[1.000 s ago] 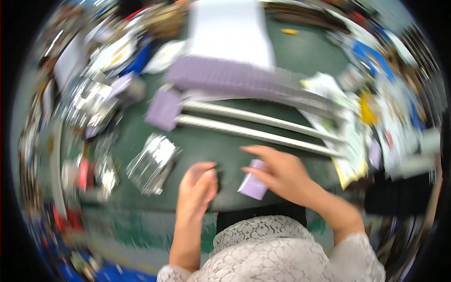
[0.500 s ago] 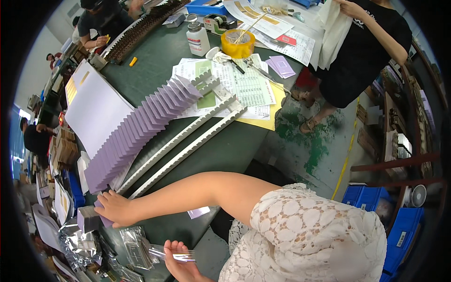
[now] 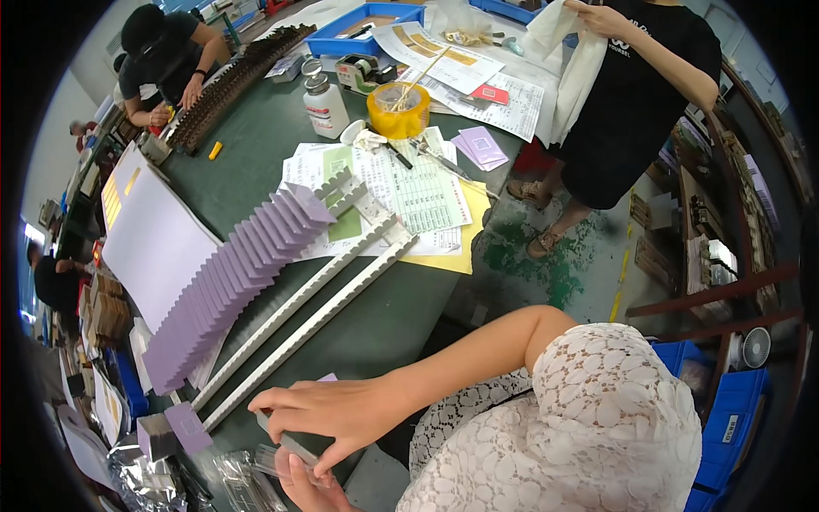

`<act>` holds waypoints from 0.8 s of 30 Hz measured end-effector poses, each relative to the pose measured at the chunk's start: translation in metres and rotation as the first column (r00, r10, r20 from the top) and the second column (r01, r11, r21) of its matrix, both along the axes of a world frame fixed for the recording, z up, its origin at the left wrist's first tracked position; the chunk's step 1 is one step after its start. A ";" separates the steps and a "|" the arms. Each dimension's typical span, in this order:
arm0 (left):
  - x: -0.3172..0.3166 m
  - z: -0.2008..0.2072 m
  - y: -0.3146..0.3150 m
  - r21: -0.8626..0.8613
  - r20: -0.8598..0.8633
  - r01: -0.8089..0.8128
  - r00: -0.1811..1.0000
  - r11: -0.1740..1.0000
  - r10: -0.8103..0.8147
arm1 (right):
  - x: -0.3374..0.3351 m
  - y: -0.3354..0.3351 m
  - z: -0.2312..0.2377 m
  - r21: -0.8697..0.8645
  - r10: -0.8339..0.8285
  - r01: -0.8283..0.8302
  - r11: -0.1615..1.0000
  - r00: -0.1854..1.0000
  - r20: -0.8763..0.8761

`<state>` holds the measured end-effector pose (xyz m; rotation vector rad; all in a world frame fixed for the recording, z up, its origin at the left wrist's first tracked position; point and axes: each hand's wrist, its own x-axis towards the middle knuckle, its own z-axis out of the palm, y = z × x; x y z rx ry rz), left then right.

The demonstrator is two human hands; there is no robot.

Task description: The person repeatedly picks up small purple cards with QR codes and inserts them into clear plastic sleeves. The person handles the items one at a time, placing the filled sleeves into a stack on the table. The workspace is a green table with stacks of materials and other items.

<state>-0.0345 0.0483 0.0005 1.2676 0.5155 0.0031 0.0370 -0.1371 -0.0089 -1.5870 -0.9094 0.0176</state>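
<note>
Fingers of my right hand [image 3: 337,418] are closed, palm down, around a thin grey-edged block [image 3: 299,449], perhaps a small stack of cards; most of it is hidden under the hand. Just below, my left hand [image 3: 311,488] grips a clear plastic sleeve [image 3: 271,462], and the block's lower end meets it. A purple card [image 3: 188,428] leans against a grey-sided stack [image 3: 155,437] left of my hands. Beyond them, a long row of purple cards [image 3: 235,286] stands slanted beside white notched rails [image 3: 311,328].
Clear packets [image 3: 243,482] and crinkled silvery plastic [image 3: 141,474] lie near my hands. Further off are papers [image 3: 418,196], a yellow tape roll [image 3: 398,111], a white bottle [image 3: 326,109] and a blue tray [image 3: 363,30]. A person holds white cloth [image 3: 567,81] at the right; another works far left.
My right hand has left the purple card beside the grey-sided stack and come across to my left hand, now holding the grey-edged block at the clear sleeve. The view has shifted slightly.
</note>
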 end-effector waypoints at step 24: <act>0.028 -0.002 -0.032 0.035 0.091 0.266 0.959 0.963 -0.268 | 0.006 -0.060 -0.005 -0.125 -0.298 0.289 0.949 0.952 -0.062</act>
